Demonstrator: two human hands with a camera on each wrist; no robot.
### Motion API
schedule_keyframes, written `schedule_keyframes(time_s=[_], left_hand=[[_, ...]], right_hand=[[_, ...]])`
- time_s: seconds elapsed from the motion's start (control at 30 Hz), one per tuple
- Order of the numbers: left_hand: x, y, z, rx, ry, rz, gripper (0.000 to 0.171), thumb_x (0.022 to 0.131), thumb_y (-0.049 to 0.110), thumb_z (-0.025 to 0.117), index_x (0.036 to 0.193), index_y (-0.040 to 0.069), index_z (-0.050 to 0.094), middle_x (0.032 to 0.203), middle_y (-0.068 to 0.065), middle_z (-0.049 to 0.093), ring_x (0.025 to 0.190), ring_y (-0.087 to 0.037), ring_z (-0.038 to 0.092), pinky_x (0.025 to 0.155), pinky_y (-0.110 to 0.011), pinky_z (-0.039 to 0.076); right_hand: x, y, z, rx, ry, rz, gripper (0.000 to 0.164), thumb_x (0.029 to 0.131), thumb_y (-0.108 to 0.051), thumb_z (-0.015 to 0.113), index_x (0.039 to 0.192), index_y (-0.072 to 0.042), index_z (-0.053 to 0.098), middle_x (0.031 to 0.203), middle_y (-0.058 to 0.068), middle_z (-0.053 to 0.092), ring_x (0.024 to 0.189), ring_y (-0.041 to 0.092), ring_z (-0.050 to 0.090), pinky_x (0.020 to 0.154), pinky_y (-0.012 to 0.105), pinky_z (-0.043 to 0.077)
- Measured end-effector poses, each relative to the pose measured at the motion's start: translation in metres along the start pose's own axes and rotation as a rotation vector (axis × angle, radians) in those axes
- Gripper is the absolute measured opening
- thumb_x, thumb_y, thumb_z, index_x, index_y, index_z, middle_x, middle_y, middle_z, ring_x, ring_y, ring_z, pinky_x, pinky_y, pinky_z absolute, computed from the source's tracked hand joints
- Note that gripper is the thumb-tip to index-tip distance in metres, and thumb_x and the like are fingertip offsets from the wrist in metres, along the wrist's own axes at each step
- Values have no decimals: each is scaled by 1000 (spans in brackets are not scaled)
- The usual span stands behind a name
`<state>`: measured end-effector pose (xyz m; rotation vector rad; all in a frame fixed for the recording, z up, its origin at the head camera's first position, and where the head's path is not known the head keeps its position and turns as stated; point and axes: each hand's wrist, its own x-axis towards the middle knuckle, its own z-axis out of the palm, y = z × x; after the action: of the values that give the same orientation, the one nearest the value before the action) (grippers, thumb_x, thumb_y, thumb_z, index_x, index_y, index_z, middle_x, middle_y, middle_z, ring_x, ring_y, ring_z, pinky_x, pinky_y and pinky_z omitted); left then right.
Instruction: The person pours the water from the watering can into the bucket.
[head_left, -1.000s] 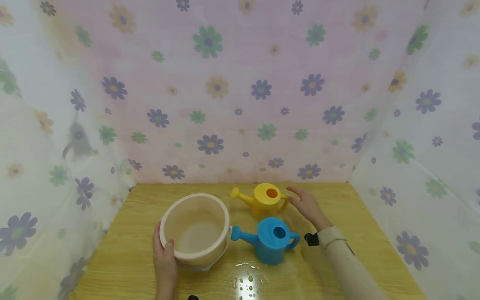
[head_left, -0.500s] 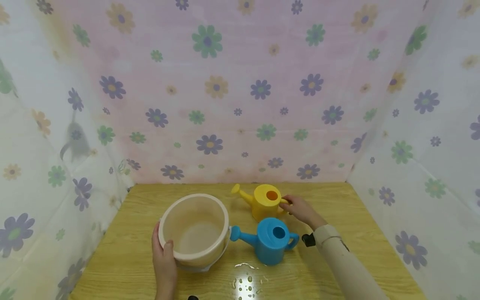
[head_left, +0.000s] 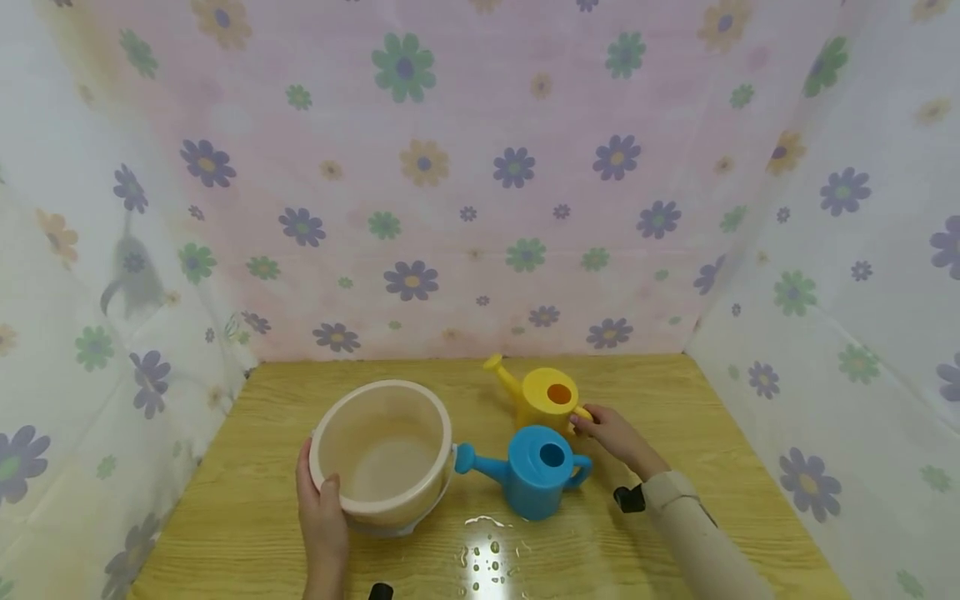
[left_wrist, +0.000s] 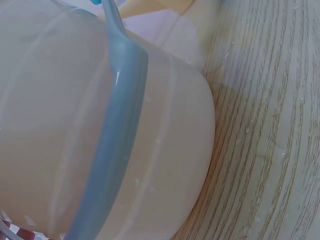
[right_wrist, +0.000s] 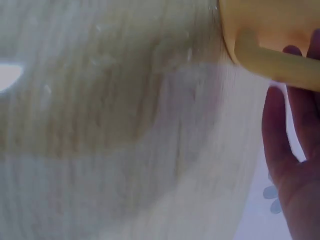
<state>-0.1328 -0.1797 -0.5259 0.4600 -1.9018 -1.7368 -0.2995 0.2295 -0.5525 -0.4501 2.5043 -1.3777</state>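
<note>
On the left of the table stands a cream bucket (head_left: 381, 507). My left hand (head_left: 322, 521) holds its near left side, thumb at the rim and fingers along the outer wall. The left wrist view shows the bucket's wall (left_wrist: 175, 130) and its grey-blue carrying handle (left_wrist: 117, 135), but not the hand. At the back, my right hand (head_left: 618, 442) grips the handle of a yellow watering can (head_left: 542, 407). That curved handle (right_wrist: 285, 66) lies between thumb and fingers in the right wrist view. The can tilts slightly, its spout pointing up and left.
A blue watering can (head_left: 531, 492) stands upright in front of the yellow one, its spout reaching close to the bucket's right side. Water drops (head_left: 491, 550) lie on the wooden table (head_left: 225, 533) near the front. Flower-patterned sheets (head_left: 465, 250) enclose the back and both sides.
My right hand has closed round the yellow watering can's handle and shifted the can to the right, with its spout tipping up. The left hand still holds the bucket. The head view has shifted slightly.
</note>
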Motion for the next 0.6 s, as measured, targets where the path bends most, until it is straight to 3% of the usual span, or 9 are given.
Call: schedule_keyframes(time_s=[0.23,0.3,0.43,0.6], left_hand=[[-1,-2,-2,6,6,-30,59,89,4,34,139,35,24,143,9,25,127,-18,26,103,-43,25],[-1,-2,-1,4,6,-30,59,89,5,34,139,35,23,143,10,25,127,-18,26,103,-43,24],[-1,-3,-1,6,5,-38,59,90,6,35,138,37,23,143,11,25,127,-16,25,104,-41,24],[0,-2,0,10,9,-35,58,90,8,35,138,38,24,142,12,25,127,-14,24,105,-40,22]], right_hand=[[-18,-11,11,57,76,93,40,88,-41,50,93,-3,59,88,9,59,86,25,52,81,42,41],[-18,0,14,91,92,100,43,86,-47,50,92,-5,59,87,8,58,84,23,51,81,41,41],[-24,10,18,209,129,127,49,83,-50,51,93,-3,58,91,12,57,88,25,50,84,40,39],[-33,15,23,408,188,162,47,85,-44,53,98,1,56,97,14,53,91,25,47,85,38,38]])
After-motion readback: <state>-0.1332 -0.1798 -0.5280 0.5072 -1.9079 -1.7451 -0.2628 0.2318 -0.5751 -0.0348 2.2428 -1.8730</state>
